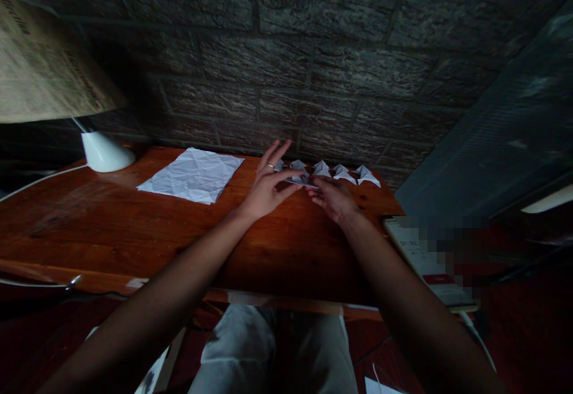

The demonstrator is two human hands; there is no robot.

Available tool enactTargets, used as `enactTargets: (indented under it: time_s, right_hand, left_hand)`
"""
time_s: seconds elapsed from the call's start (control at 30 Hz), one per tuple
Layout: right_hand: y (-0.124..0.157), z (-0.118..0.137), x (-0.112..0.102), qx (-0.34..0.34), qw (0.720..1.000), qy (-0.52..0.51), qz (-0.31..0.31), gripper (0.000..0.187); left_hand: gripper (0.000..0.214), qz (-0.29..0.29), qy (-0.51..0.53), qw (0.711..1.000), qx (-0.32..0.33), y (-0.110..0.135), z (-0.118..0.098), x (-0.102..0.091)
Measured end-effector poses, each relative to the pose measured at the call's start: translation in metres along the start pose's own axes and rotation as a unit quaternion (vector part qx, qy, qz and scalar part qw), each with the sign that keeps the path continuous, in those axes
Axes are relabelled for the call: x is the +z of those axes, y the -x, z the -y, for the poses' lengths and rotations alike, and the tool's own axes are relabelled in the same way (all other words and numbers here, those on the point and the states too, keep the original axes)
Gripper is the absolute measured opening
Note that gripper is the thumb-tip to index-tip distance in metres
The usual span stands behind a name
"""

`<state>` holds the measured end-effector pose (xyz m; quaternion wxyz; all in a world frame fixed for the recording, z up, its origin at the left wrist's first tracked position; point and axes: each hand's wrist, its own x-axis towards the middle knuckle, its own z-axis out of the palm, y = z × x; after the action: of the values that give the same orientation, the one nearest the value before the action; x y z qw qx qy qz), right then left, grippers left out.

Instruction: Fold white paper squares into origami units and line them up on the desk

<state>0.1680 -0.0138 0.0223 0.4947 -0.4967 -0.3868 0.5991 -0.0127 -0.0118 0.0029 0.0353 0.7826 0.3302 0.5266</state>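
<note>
A small piece of folded white paper [299, 180] is held above the wooden table between my two hands. My left hand [265, 191] has the paper's left end between thumb and index finger, while its other fingers stretch up and away; a ring shows on one of them. At the paper's right end, my right hand [333, 196] pinches it with curled fingers. Just behind the hands, several folded white paper pieces [322, 169] stand in a row along the wall, the leftmost ones partly hidden by my left hand.
Creased white paper sheets [192, 176] lie left of my hands on the wooden table [111, 227]. A lamp [105, 152] with a large shade stands at the far left. Behind rises a dark block wall [286, 59]. A flat boxlike item [430, 262] sits beyond the table's right side.
</note>
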Motion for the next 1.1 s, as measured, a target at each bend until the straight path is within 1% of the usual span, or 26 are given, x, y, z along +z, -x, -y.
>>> enactTargets:
  time_s: [0.03, 0.07, 0.1, 0.17, 0.23, 0.33, 0.4, 0.57, 0.7, 0.8, 0.9, 0.97, 1.0, 1.1]
  right_hand:
    - [0.000, 0.000, -0.001, -0.002, 1.000, 0.009, 0.003, 0.013]
    - [-0.001, 0.000, -0.001, -0.008, 1.000, 0.020, 0.009, 0.015]
    - [-0.002, 0.000, -0.002, -0.022, 0.999, 0.034, 0.015, 0.021]
    - [-0.003, -0.001, -0.003, -0.067, 0.995, 0.067, 0.028, 0.037]
    - [-0.004, -0.001, -0.004, -0.130, 0.986, 0.101, 0.035, 0.046]
    - [-0.004, -0.002, -0.003, -0.211, 0.968, 0.125, 0.055, 0.042]
    - [-0.005, -0.003, -0.003, -0.235, 0.962, 0.118, 0.071, 0.037]
    - [-0.007, -0.007, -0.004, -0.260, 0.957, 0.098, 0.086, 0.026]
    - [-0.007, -0.009, -0.004, -0.238, 0.962, 0.098, 0.092, 0.020]
    - [-0.007, -0.010, -0.003, -0.228, 0.965, 0.099, 0.088, 0.030]
    - [-0.007, -0.008, -0.003, -0.238, 0.965, 0.098, 0.059, 0.040]
    - [-0.007, -0.006, -0.003, -0.238, 0.966, 0.092, 0.045, 0.042]
    - [-0.006, -0.005, -0.003, -0.231, 0.968, 0.090, 0.049, 0.042]
    - [-0.005, -0.004, -0.003, -0.206, 0.968, 0.102, 0.105, 0.034]
  left_hand:
    - [0.018, 0.010, 0.006, 1.000, 0.002, 0.000, -0.001, 0.000]
    - [0.015, 0.017, 0.019, 1.000, -0.007, 0.000, -0.002, 0.001]
    - [0.016, 0.020, 0.039, 0.999, -0.027, 0.001, -0.002, 0.002]
    - [0.020, 0.020, 0.095, 0.991, -0.092, 0.002, -0.002, 0.005]
    - [0.022, 0.009, 0.166, 0.973, -0.161, 0.003, -0.001, 0.008]
    - [0.023, -0.008, 0.267, 0.937, -0.224, 0.002, 0.001, 0.011]
    - [0.024, -0.006, 0.313, 0.916, -0.250, 0.000, 0.003, 0.011]
    - [0.023, 0.009, 0.376, 0.878, -0.296, -0.002, -0.001, 0.009]
    - [0.024, -0.011, 0.413, 0.848, -0.332, -0.005, -0.009, 0.006]
    - [0.026, -0.014, 0.433, 0.828, -0.356, -0.006, -0.012, 0.005]
    - [0.028, -0.012, 0.457, 0.802, -0.385, -0.006, -0.010, 0.005]
    - [0.027, -0.032, 0.479, 0.777, -0.408, -0.006, -0.008, 0.007]
    - [0.026, -0.049, 0.490, 0.764, -0.417, -0.006, -0.006, 0.007]
    - [0.025, -0.098, 0.515, 0.731, -0.437, -0.006, -0.003, 0.008]
